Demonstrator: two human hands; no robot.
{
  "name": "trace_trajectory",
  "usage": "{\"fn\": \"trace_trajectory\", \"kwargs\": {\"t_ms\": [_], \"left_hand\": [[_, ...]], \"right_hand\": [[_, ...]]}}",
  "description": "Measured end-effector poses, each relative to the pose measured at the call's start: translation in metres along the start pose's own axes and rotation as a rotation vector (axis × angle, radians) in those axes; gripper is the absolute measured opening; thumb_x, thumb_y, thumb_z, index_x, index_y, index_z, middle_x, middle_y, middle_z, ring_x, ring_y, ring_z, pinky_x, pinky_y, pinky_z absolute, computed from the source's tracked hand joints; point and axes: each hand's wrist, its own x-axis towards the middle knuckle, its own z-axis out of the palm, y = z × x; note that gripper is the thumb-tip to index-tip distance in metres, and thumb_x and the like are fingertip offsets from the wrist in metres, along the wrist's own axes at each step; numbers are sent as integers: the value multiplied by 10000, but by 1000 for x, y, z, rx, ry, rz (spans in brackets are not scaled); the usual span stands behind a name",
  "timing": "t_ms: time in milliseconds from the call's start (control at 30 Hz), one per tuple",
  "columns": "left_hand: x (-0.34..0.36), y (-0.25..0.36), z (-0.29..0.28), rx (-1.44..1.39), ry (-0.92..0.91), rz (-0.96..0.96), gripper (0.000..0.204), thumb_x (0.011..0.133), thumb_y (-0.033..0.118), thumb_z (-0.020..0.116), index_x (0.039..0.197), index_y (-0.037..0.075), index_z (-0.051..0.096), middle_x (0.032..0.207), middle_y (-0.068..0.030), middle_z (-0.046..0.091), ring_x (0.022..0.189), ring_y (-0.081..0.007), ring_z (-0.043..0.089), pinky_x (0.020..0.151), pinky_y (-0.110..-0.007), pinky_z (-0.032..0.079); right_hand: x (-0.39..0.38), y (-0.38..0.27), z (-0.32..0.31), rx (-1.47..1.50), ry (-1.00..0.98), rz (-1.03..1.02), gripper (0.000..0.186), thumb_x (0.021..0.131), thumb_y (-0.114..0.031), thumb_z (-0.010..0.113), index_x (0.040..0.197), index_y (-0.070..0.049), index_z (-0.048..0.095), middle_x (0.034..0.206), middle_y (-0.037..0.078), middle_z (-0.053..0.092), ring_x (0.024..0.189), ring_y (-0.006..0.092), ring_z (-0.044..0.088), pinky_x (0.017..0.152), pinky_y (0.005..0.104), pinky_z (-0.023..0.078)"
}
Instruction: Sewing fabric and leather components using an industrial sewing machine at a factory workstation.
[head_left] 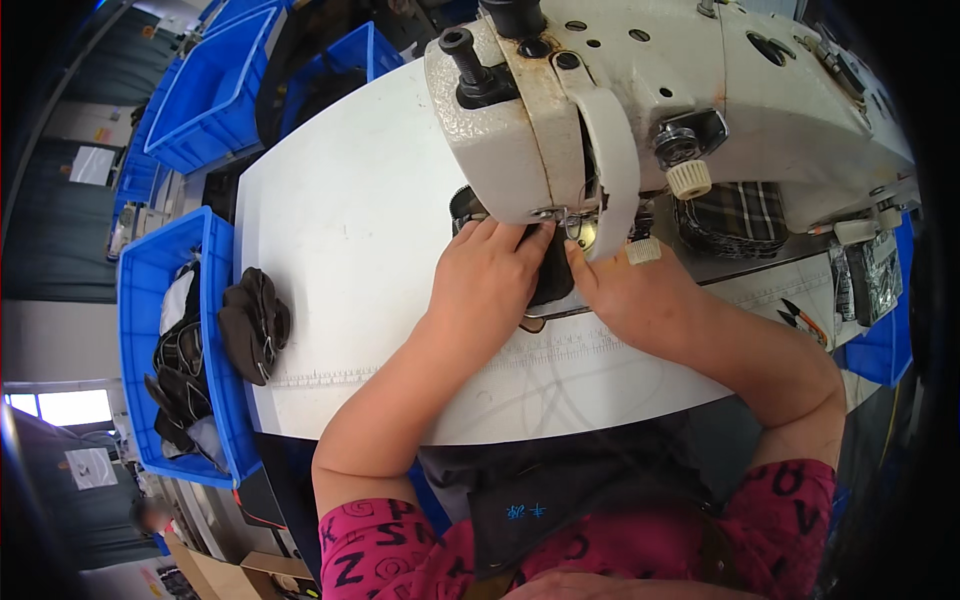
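A white sewing machine (540,130) stands over the table, its needle area partly hidden by my fingers. Beneath it lies a small dark fabric piece (552,282), with a dark part also showing left of the needle. My left hand (488,272) grips the piece from the left, fingers bent and close together beside the presser foot. From the right, my right hand (635,295) pinches it near the needle, index finger and thumb forward. The fabric between my fingertips is hidden.
A stack of plaid fabric pieces (735,220) lies under the machine arm. Dark sewn pieces (254,325) rest on the table's left edge beside a blue bin (222,400) of similar pieces. Snips (803,322) lie at right. More blue bins (215,100) stand at far left.
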Motion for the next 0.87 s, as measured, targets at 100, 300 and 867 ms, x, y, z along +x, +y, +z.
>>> {"fn": "trace_trajectory", "kwargs": {"t_ms": [100, 300, 867], "left_hand": [[-2, -1, 0, -74, -48, -8, 450, 786, 54, 714, 1235, 34, 713, 1125, -86, 633, 1044, -244, 637, 890, -355, 519], [-2, 1, 4, -119, 52, -33, 327, 833, 88, 742, 1156, 136, 749, 1028, -41, 674, 985, -267, 669, 836, -378, 560], [-20, -28, 4, -265, -80, -293, 472, 918, 158, 717, 1372, 168, 590, 1079, -101, 634, 1072, -297, 627, 901, -382, 553]], "right_hand": [[1, -3, 1, 23, 49, 38, 458, 814, -65, 660, 1244, 93, 649, 814, 37, 666, 651, 181, 670, 580, 336, 514], [-1, -3, 10, 62, 98, 85, 410, 814, -80, 647, 1197, 63, 672, 845, 54, 667, 717, 198, 684, 607, 347, 529], [13, -1, 23, 227, 84, 219, 439, 788, -150, 739, 1223, -106, 698, 906, 101, 687, 867, 326, 705, 717, 446, 597]]}}
